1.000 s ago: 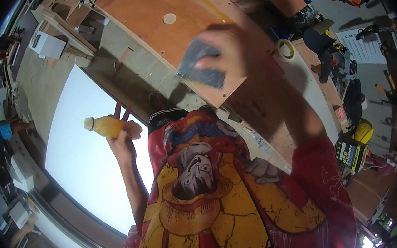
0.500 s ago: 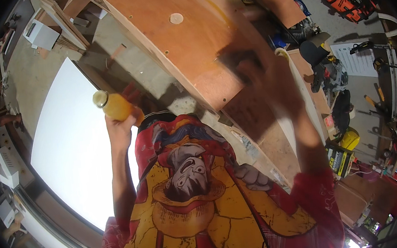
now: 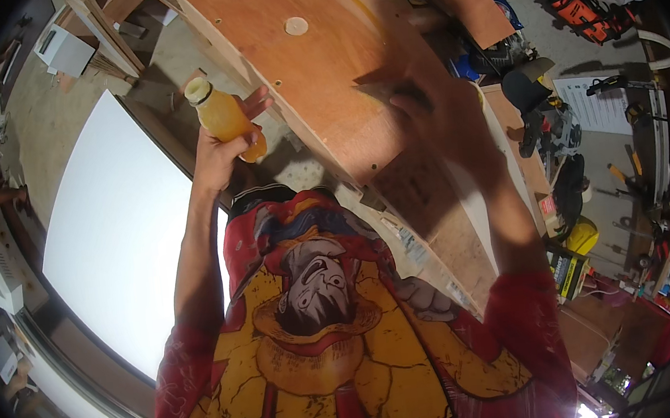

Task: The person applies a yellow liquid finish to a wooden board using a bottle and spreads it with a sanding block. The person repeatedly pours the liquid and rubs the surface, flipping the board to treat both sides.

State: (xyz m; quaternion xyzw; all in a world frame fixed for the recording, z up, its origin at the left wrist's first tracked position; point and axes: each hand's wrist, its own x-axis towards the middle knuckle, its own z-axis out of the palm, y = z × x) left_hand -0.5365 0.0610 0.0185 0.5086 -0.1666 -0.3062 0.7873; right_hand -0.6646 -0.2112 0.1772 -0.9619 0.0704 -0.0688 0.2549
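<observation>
While the left hand raised its clasped orange bottle higher than a second before, the right hand blurred over the plywood. Its grip could not be read, and the grey pad seen earlier no longer showed.

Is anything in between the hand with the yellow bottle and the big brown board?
Nothing visible is. The left hand grips the yellow bottle just beside the edge of the brown wooden board, with only bare floor showing between them. The blurred right hand is already over the board.
</observation>
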